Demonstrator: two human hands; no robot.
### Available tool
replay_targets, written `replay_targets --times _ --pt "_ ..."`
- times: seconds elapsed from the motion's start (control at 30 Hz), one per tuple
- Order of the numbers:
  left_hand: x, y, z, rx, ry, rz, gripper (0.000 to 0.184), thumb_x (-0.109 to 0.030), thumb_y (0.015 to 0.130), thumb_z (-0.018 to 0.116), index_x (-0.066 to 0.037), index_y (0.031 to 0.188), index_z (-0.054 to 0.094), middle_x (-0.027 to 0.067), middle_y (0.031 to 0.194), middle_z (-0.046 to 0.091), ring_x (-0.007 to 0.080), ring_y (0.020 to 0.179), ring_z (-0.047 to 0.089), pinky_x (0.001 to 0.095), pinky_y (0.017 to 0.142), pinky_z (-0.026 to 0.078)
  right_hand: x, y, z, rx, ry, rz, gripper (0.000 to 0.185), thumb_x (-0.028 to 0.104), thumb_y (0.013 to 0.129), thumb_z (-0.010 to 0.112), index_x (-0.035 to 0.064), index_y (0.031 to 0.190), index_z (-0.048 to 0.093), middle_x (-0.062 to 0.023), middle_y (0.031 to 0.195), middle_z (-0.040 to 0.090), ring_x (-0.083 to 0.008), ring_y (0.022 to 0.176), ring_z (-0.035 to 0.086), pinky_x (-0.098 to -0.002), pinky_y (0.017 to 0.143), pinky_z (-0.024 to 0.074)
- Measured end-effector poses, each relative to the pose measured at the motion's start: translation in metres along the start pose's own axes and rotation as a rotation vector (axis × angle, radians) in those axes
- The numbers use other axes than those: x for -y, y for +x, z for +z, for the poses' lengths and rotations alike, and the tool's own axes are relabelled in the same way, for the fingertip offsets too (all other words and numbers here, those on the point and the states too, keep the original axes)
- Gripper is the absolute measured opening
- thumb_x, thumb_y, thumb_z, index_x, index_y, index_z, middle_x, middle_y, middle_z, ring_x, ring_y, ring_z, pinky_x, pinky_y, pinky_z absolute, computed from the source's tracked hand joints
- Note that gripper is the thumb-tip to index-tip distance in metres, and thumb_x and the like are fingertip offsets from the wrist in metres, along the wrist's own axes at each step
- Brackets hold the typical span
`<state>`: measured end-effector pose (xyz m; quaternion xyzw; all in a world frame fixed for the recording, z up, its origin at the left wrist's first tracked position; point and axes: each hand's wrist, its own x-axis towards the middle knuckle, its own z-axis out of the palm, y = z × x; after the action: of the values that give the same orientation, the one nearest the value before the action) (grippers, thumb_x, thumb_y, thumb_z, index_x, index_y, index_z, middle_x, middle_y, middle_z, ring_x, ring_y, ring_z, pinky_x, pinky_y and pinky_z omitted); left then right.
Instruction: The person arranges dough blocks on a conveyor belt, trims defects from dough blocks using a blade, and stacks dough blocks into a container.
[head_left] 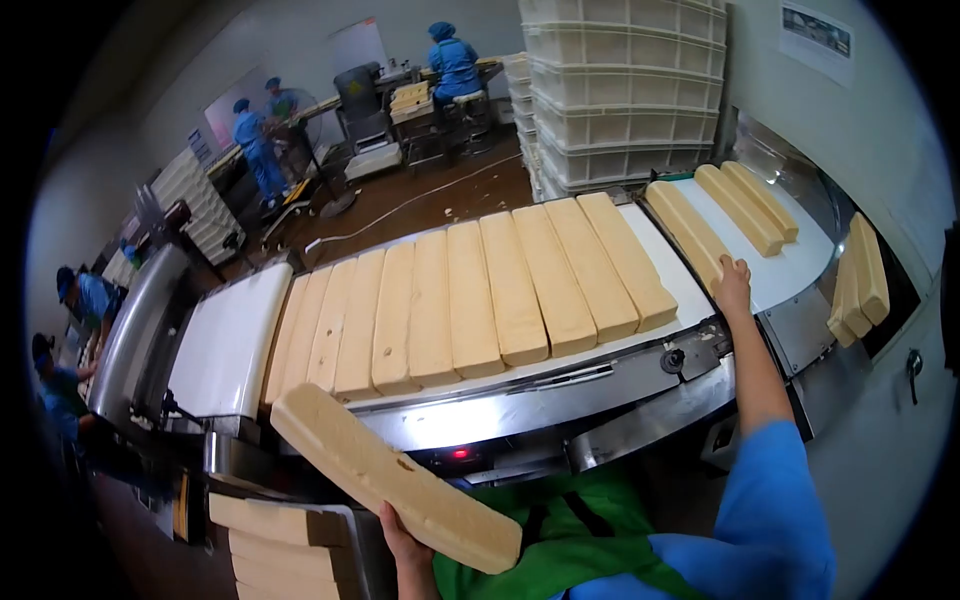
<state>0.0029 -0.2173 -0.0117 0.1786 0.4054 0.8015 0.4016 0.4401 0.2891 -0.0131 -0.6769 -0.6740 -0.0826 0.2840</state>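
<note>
A long pale-yellow block [395, 480] with a small brown hole lies slantwise in my left hand [405, 540], whose fingers are wrapped round its near part in front of the green apron. My right hand [733, 285] rests with bent fingers on the near end of another block [685, 228] at the start of the right-hand belt; its grip is partly hidden. Between the hands, a row of several similar blocks [465, 300] lies side by side on the white conveyor. Two more blocks [740, 208] lie further right on the curved white belt [800, 275].
Stacked blocks [270, 525] stand at the lower left. Tall stacked white crates [625, 95] rise behind the conveyor. More blocks [862, 275] lean at the far right. A metal roller housing [140, 330] bounds the left end. Workers in blue [455, 65] are in the background and at far left.
</note>
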Motion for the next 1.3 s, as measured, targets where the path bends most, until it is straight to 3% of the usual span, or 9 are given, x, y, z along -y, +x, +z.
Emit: replay_targets --times 0.17,0.3,0.4,0.77,1.0,1.07,1.1,1.23,1.3 --pt "0.006 0.004 -0.020 -0.058 -0.055 -0.009 0.063 -0.051 0.096 0.041 -0.007 0.141 0.039 0.0120 0.136 0.051 0.0294 0.120 0.053 0.0435 0.101 0.043 0.000 0.002 -0.025 0.164 0.159 0.011 0.044 0.022 0.080 0.062 0.0125 0.122 0.051 -0.0227 0.118 0.053 -0.0417 0.107 0.054 -0.0451 0.091 0.0464" --pt "-0.003 0.017 -0.020 0.013 -0.221 0.006 0.074 -0.063 0.094 0.039 -0.009 0.144 0.037 0.0098 0.139 0.050 0.0277 0.122 0.052 0.0435 0.104 0.042 -0.140 0.059 0.056 0.134 0.368 0.019 0.042 0.026 0.087 0.056 0.0120 0.126 0.050 -0.0243 0.112 0.058 -0.0404 0.103 0.058 -0.0424 0.091 0.0453" --pt "-0.011 0.032 -0.015 0.018 -0.275 -0.011 0.087 -0.073 0.087 0.037 -0.009 0.145 0.033 0.0109 0.139 0.048 0.0299 0.122 0.051 0.0472 0.102 0.044 -0.082 0.025 0.062 -0.069 0.339 -0.200 0.056 0.022 0.084 0.061 0.0148 0.138 0.046 -0.0240 0.118 0.056 -0.0406 0.109 0.055 -0.0415 0.096 0.0434" --pt "-0.025 0.050 0.004 0.274 -0.674 -0.131 0.091 -0.077 0.085 0.035 -0.008 0.144 0.034 0.0173 0.131 0.049 0.0330 0.110 0.055 0.0506 0.094 0.047 0.042 -0.023 0.030 0.299 0.490 -0.486 0.057 0.001 0.081 0.057 0.0097 0.137 0.048 -0.0152 0.129 0.052 -0.0323 0.123 0.047 -0.0376 0.107 0.0348" --pt "-0.014 0.053 0.007 0.196 -0.610 -0.172 0.089 -0.076 0.085 0.037 -0.008 0.142 0.035 0.0169 0.128 0.049 0.0317 0.108 0.055 0.0496 0.093 0.048 0.076 -0.031 0.015 0.308 0.365 -0.386 0.045 0.018 0.092 0.058 0.0055 0.134 0.050 -0.0166 0.132 0.050 -0.0333 0.127 0.044 -0.0404 0.107 0.0347" --pt "-0.011 0.054 0.005 0.204 -0.605 -0.171 0.089 -0.076 0.085 0.038 -0.008 0.142 0.035 0.0165 0.129 0.048 0.0322 0.109 0.055 0.0496 0.094 0.048 0.083 -0.046 0.019 0.018 0.162 -0.547 0.039 0.024 0.093 0.057 0.0049 0.127 0.056 -0.0170 0.132 0.050 -0.0356 0.126 0.045 -0.0428 0.105 0.0355" --pt "-0.010 0.052 0.004 0.205 -0.597 -0.172 0.089 -0.076 0.085 0.038 -0.009 0.142 0.035 0.0161 0.129 0.048 0.0327 0.111 0.054 0.0496 0.094 0.048 0.122 -0.075 -0.016 -0.188 0.217 -0.672 0.027 0.019 0.092 0.058 0.0039 0.114 0.062 -0.0170 0.128 0.051 -0.0348 0.121 0.048 -0.0419 0.103 0.0371" --pt "-0.006 0.049 0.005 0.238 -0.648 -0.218 0.089 -0.076 0.085 0.038 -0.009 0.143 0.034 0.0160 0.131 0.048 0.0337 0.113 0.054 0.0500 0.096 0.046 0.239 -0.177 -0.110 0.344 0.875 -0.562 0.011 0.002 0.083 0.061 0.0008 0.093 0.064 -0.0094 0.101 0.060 -0.0221 0.094 0.058 -0.0319 0.081 0.0474" --pt "-0.001 0.049 0.002 0.253 -0.549 -0.195 0.087 -0.074 0.087 0.038 -0.009 0.144 0.034 0.0143 0.135 0.048 0.0318 0.118 0.052 0.0498 0.099 0.044 0.285 -0.216 -0.136 0.234 0.959 -0.866 0.011 0.001 0.079 0.065 0.0013 0.090 0.065 -0.0096 0.092 0.061 -0.0238 0.084 0.060 -0.0301 0.075 0.0473"
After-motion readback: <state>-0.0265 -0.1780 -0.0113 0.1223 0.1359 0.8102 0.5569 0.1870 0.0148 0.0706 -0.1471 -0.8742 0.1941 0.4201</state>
